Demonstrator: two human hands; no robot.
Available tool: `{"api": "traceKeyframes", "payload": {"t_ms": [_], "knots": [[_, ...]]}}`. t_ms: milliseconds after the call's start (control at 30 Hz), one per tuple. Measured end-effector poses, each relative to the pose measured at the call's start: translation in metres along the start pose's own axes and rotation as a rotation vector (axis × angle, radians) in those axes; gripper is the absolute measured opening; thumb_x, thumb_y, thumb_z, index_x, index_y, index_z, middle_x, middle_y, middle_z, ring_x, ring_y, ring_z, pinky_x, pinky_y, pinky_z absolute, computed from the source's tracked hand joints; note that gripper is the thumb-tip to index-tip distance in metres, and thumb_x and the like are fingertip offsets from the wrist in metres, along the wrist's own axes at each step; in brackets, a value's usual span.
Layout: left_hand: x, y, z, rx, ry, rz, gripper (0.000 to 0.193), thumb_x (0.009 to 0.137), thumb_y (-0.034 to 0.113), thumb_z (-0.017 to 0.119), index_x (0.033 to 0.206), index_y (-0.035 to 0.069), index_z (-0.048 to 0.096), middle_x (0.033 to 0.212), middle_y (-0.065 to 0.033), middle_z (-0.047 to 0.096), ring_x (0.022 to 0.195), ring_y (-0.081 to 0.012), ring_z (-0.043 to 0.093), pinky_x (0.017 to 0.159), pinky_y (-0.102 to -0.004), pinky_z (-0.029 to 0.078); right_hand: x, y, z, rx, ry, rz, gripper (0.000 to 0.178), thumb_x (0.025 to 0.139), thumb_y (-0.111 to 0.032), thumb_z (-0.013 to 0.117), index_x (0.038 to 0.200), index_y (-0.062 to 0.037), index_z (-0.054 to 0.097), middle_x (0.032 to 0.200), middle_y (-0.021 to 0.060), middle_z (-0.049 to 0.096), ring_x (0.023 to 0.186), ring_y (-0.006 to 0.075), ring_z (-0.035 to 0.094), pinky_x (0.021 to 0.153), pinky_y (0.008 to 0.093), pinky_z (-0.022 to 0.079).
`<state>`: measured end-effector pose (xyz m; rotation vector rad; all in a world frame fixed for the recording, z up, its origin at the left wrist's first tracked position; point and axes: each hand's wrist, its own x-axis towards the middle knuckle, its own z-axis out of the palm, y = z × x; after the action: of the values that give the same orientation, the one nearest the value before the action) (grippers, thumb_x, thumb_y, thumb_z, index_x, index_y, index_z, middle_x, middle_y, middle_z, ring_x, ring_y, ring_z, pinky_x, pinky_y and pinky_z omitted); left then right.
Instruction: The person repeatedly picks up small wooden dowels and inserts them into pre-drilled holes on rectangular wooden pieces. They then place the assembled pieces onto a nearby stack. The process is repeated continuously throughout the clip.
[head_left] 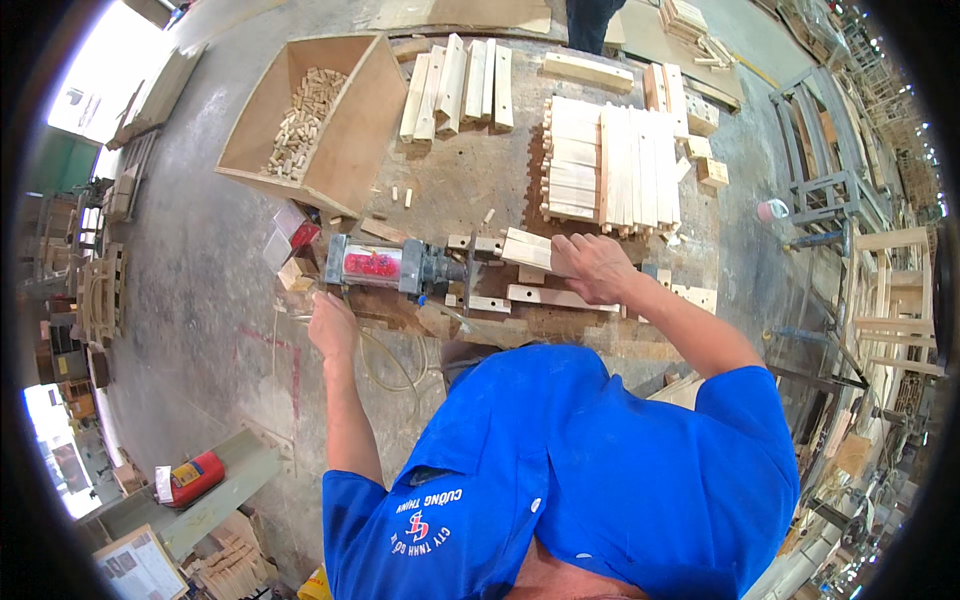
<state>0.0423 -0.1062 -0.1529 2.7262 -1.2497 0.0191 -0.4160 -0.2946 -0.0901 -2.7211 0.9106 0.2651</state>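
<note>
On the workbench a pneumatic cylinder [372, 267] with a clear, red-filled body lies sideways, its rod end facing a metal plate [471, 268]. My right hand [597, 268] is closed over the right end of a pale wooden piece [526, 248], whose left end reaches close to the plate. Wooden strips with holes, one of them a long strip [563, 298], lie in front of that hand. My left hand [333, 325] is closed beside the cylinder's left end, below a small wooden block [297, 274]. Whatever its fingers grip is too small to make out.
A plywood box [352, 150] of wooden dowels [309, 118] stands at the far left. Beyond the cylinder are several loose wooden bars [472, 82]; a stack of wooden pieces [612, 165] sits far right. A hose [390, 385] loops near me. Another person's legs [592, 24] show beyond the bench.
</note>
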Motion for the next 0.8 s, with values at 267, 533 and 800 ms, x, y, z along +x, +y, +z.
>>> {"api": "traceKeyframes", "payload": {"t_ms": [267, 533, 800], "knots": [[-0.005, 0.005, -0.002, -0.001, 0.01, -0.025, 0.026, 0.111, 0.027, 0.05, 0.106, 0.002, 0.058, 0.094, -0.0275, 0.074, 0.086, -0.0503, 0.074, 0.076, -0.0594, 0.058, 0.058, 0.046, -0.127, 1.555, 0.39, 0.441, 0.052, 0.096, -0.031, 0.081, 0.131, 0.003, 0.065, 0.11, 0.0115, 0.076, 0.097, 0.0148, 0.075, 0.079, 0.0318, 0.063], [-0.005, 0.004, -0.004, -0.028, 0.06, -0.007, 0.026, 0.111, 0.026, 0.051, 0.106, 0.001, 0.057, 0.093, -0.027, 0.074, 0.086, -0.0493, 0.074, 0.075, -0.0589, 0.058, 0.081, 0.071, -0.151, 2.024, 0.417, 0.349, 0.026, 0.099, -0.025, 0.077, 0.118, -0.0083, 0.071, 0.106, 0.0041, 0.079, 0.092, 0.0155, 0.077, 0.084, 0.0338, 0.065], [-0.006, 0.003, -0.005, -0.026, 0.046, -0.011, 0.027, 0.111, 0.028, 0.052, 0.106, 0.002, 0.057, 0.091, -0.026, 0.074, 0.085, -0.0486, 0.074, 0.075, -0.0591, 0.058, 0.084, 0.086, -0.129, 1.567, 0.557, 0.572, 0.052, 0.092, -0.036, 0.081, 0.125, -0.0006, 0.064, 0.117, 0.0151, 0.077, 0.1, 0.0232, 0.077, 0.089, 0.0404, 0.063]]}}
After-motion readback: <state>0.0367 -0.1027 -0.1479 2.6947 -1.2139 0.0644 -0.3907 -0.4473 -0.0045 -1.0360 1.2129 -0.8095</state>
